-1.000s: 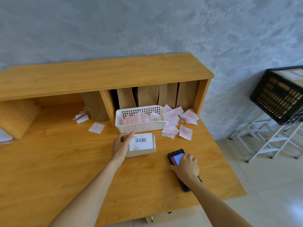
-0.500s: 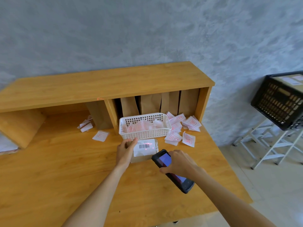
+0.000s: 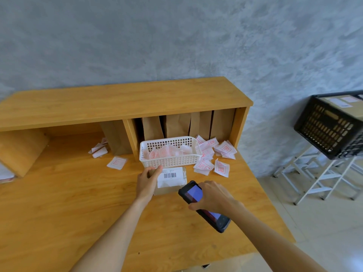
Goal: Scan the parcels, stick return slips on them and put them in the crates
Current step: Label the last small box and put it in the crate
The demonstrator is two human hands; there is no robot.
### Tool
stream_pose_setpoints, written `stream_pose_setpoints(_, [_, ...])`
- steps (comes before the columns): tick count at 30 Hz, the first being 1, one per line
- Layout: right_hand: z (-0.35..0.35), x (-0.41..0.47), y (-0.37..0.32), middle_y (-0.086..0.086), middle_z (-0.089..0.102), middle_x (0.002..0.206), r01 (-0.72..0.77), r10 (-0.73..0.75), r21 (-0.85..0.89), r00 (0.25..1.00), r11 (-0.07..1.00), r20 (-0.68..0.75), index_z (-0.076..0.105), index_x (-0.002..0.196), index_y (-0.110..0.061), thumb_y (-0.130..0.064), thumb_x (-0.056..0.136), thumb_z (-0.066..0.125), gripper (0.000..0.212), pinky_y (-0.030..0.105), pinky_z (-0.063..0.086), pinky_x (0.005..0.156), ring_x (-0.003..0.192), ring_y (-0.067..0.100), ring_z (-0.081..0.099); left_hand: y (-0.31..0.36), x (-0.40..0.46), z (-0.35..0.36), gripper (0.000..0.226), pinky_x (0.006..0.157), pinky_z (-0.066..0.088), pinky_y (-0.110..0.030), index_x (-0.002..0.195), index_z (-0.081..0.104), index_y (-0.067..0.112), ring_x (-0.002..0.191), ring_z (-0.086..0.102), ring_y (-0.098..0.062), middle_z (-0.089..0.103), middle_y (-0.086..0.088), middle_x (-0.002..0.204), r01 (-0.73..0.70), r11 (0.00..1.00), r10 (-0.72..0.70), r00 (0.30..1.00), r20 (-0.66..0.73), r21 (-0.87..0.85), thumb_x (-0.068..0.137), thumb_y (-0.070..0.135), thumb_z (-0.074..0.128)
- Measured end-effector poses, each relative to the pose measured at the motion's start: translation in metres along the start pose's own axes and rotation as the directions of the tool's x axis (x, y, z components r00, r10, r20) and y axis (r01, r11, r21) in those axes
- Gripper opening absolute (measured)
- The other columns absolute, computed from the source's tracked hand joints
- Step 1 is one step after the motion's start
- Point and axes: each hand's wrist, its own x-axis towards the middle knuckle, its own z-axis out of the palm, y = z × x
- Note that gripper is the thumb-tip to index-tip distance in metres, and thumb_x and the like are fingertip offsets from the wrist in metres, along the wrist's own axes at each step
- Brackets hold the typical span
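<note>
Your left hand [image 3: 148, 178] grips the left end of a small brown parcel [image 3: 170, 181], thumb curled over its far edge, holding it flat on the wooden desk [image 3: 59, 203]. The parcel lies just near of the white basket [image 3: 170, 152] and carries a white barcode label [image 3: 171, 176] face up. Your right hand [image 3: 214, 196] is wrapped round a black handheld scanner [image 3: 203, 206], lifted off the desk, its lit screen upward and its far end just near and right of the parcel, aimed toward the label. Loose return slips [image 3: 213, 157] with red print lie scattered right of the basket, more fill the basket, and a few lie further left near the shelf divider. Brown paper bags [image 3: 176, 126] stand upright in the cubby behind the basket. Far right, off the desk, a black crate [image 3: 330, 130] sits tilted on a white rack [image 3: 322, 175], with labelled boxes inside it
</note>
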Motion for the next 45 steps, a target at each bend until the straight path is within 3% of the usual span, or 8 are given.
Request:
stream_pose_setpoints(4, [0.003,0.000,0.005,-0.003,0.053,0.093,-0.053,0.053,0.005,0.999,0.999,0.002,0.051,0.097,-0.014,-0.069,0.072,0.064,0.062,0.025,0.038,0.059,0.077,0.016,0.049,-0.003,0.001,0.002,0.043,0.069,0.042,-0.025,0.096,0.058,-0.001,0.082,0.056,-0.013,0.061,-0.004,0.090,0.026,1.000,-0.026,0.999,0.033,0.000,0.091,0.042,0.061])
stream_pose_setpoints(9, [0.020,0.003,0.021,0.000,0.052,0.104,-0.230,0.230,0.030,0.973,0.973,-0.004,0.050,0.109,-0.011,-0.067,0.077,0.062,0.065,0.024,0.039,0.066,0.086,0.016,0.050,-0.003,-0.001,0.006,0.024,0.073,0.045,-0.023,0.101,0.061,0.031,0.099,0.059,-0.005,0.065,0.011,0.107,0.142,0.990,-0.136,0.978,0.159,-0.027,0.091,0.053,0.056])
stream_pose_setpoints(13, [0.038,0.003,0.039,0.004,0.051,0.120,-0.394,0.395,0.034,0.918,0.919,-0.045,0.044,0.127,-0.006,-0.067,0.081,0.058,0.077,0.026,0.042,0.076,0.109,0.022,0.052,0.000,-0.001,0.014,0.032,0.068,0.040,-0.020,0.114,0.057,0.028,0.093,0.055,0.000,0.062,0.013,0.105,0.207,0.977,-0.194,0.964,0.183,-0.055,0.094,0.052,0.053])
stream_pose_setpoints(18, [0.054,0.006,0.054,0.006,0.047,0.127,-0.507,0.507,0.042,0.862,0.861,0.007,0.037,0.134,-0.005,-0.064,0.082,0.060,0.083,0.029,0.045,0.089,0.120,0.024,0.048,-0.009,0.005,0.025,0.027,0.069,0.042,-0.024,0.105,0.061,0.027,0.094,0.060,-0.008,0.067,0.006,0.104,0.265,0.963,-0.252,0.952,0.171,-0.053,0.096,0.050,0.050])
stream_pose_setpoints(27, [0.062,0.018,0.062,0.003,0.048,0.123,-0.526,0.526,0.015,0.850,0.850,0.015,0.039,0.130,-0.008,-0.074,0.077,0.057,0.086,0.029,0.046,0.084,0.116,0.022,0.049,-0.016,0.029,0.046,0.022,0.068,0.043,-0.023,0.094,0.062,0.025,0.091,0.061,-0.010,0.067,0.006,0.097,0.256,0.966,-0.252,0.960,0.120,-0.019,0.096,0.044,0.052])
stream_pose_setpoints(30, [0.055,0.027,0.076,0.002,0.053,0.118,-0.541,0.542,0.147,0.840,0.828,0.041,0.046,0.119,-0.010,-0.079,0.076,0.051,0.081,0.033,0.046,0.082,0.111,0.023,0.052,-0.019,0.040,0.048,0.023,0.074,0.046,-0.025,0.091,0.061,0.027,0.091,0.059,-0.009,0.065,0.007,0.098,0.248,0.967,-0.252,0.960,0.118,0.051,0.095,0.047,0.051])
stream_pose_setpoints(37, [0.045,0.084,0.124,0.007,0.061,0.105,-0.600,0.701,0.509,0.713,0.617,-0.009,0.054,0.117,-0.006,-0.042,0.092,0.057,0.044,0.032,0.048,0.066,0.090,0.023,0.059,-0.025,0.054,0.051,0.027,0.073,0.045,-0.025,0.083,0.061,0.024,0.084,0.057,-0.008,0.063,0.009,0.089,0.222,0.965,-0.235,0.969,0.082,0.137,0.095,0.046,0.052])
stream_pose_setpoints(45, [0.066,0.138,0.144,0.011,0.064,0.101,-0.597,0.768,0.607,0.639,0.525,-0.036,0.064,0.095,-0.011,-0.041,0.086,0.063,0.032,0.041,0.052,0.073,0.095,0.031,0.061,-0.030,0.057,0.052,0.034,0.074,0.045,-0.026,0.092,0.060,0.016,0.082,0.056,-0.010,0.062,0.005,0.088,0.213,0.964,-0.225,0.972,0.066,0.158,0.094,0.049,0.052])
